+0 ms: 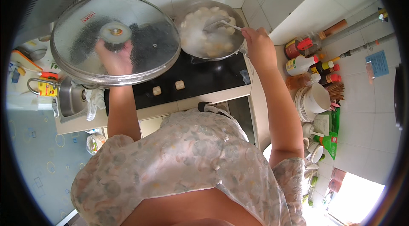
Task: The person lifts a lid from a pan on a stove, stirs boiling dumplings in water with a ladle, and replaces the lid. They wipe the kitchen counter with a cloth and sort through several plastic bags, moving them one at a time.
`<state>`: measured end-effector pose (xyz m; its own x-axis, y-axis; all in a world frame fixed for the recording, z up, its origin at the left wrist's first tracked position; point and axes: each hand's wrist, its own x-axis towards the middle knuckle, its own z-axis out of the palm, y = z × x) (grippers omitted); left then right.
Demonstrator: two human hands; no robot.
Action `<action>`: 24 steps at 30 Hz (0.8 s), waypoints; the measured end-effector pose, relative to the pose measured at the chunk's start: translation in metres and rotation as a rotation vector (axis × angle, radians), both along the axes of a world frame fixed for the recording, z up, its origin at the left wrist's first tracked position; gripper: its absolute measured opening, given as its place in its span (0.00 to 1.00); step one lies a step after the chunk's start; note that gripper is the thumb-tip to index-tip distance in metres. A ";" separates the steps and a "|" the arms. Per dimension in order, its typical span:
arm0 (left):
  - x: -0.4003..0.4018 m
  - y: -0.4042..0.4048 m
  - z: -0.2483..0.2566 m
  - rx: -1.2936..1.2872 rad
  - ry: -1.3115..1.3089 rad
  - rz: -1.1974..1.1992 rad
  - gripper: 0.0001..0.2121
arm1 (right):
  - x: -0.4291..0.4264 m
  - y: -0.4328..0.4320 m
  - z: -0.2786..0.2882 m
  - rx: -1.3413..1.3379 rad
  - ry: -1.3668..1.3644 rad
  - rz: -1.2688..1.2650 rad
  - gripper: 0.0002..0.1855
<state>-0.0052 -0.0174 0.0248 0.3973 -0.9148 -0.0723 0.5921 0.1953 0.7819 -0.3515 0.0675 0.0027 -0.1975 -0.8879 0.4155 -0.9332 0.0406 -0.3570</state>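
My left hand (115, 56) holds a large glass pan lid (153, 28) up by its knob, and the fogged glass partly covers the fingers. Beside the lid, a steaming pan (220, 57) stands on the black gas hob (204, 80). Many pale pieces of food (220, 45) lie in it, blurred by steam. My right hand (260, 47) grips the light handle of a metal utensil (214, 23), whose head is among the food; steam hides its exact shape. The hob has two pale knobs (180, 85) at its front.
A steel sink (72, 98) with a tap (33, 82) lies at the left. White cloth or plastic (95, 101) hangs over the counter edge. Along the right wall stand sauce bottles (300, 65), stacked plates and bowls (314, 98), and cups (315, 152). Tiled walls border the hob.
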 end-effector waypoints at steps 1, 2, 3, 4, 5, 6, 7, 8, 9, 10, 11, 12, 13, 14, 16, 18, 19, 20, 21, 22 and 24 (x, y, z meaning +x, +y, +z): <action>-0.002 0.003 0.002 0.014 -0.005 0.019 0.18 | 0.002 -0.002 0.001 -0.007 -0.010 0.000 0.09; 0.000 0.002 0.004 0.008 -0.003 0.014 0.18 | 0.003 -0.004 0.002 -0.015 -0.020 -0.002 0.09; 0.001 0.001 0.005 0.000 0.000 0.007 0.18 | 0.004 -0.004 0.004 -0.023 -0.030 -0.006 0.09; 0.001 0.002 0.004 -0.001 0.005 0.000 0.18 | 0.003 -0.002 0.009 -0.036 -0.025 0.001 0.09; 0.001 0.003 0.004 -0.006 -0.006 0.010 0.18 | 0.003 0.001 0.019 -0.047 -0.023 0.011 0.09; 0.000 0.003 0.007 -0.011 -0.017 0.018 0.18 | 0.002 0.005 0.032 -0.058 -0.020 0.019 0.09; 0.000 0.004 0.009 -0.015 -0.029 0.027 0.18 | 0.001 0.012 0.046 -0.053 -0.020 0.039 0.09; 0.001 0.005 0.008 -0.003 -0.021 0.039 0.18 | 0.000 0.021 0.061 -0.048 -0.022 0.062 0.09; 0.002 0.005 0.008 0.009 -0.013 0.047 0.18 | -0.002 0.029 0.074 -0.043 -0.005 0.082 0.09; 0.002 0.005 0.007 0.020 -0.003 0.056 0.18 | 0.000 0.041 0.088 -0.024 -0.028 0.086 0.10; 0.003 0.004 0.005 0.022 0.004 0.055 0.18 | 0.000 0.051 0.100 0.015 -0.025 0.079 0.10; 0.005 0.004 0.003 0.023 0.010 0.055 0.18 | 0.000 0.060 0.107 0.054 -0.022 0.073 0.10; 0.005 0.003 0.002 0.022 0.015 0.053 0.18 | 0.000 0.069 0.111 0.083 -0.017 0.077 0.10; 0.005 0.004 0.003 0.025 0.027 0.057 0.18 | 0.001 0.076 0.114 0.111 -0.012 0.083 0.10; 0.003 0.005 0.005 0.028 0.049 0.060 0.17 | 0.001 0.080 0.113 0.146 0.016 0.103 0.10; 0.006 0.005 0.005 -0.002 0.038 0.014 0.17 | 0.000 0.080 0.098 0.159 0.064 0.132 0.10; 0.007 0.006 0.005 -0.016 0.031 -0.005 0.17 | 0.001 0.079 0.090 0.163 0.061 0.127 0.10; 0.006 0.007 0.007 -0.017 0.037 -0.001 0.17 | 0.002 0.076 0.081 0.167 0.059 0.119 0.11; 0.005 0.009 0.009 -0.018 0.042 0.003 0.17 | 0.003 0.072 0.072 0.172 0.058 0.112 0.11; 0.005 0.009 0.010 -0.019 0.047 0.010 0.17 | 0.004 0.068 0.064 0.157 0.056 0.095 0.11; 0.007 0.010 0.009 -0.023 0.040 0.010 0.18 | 0.006 0.059 0.049 0.127 0.052 0.063 0.10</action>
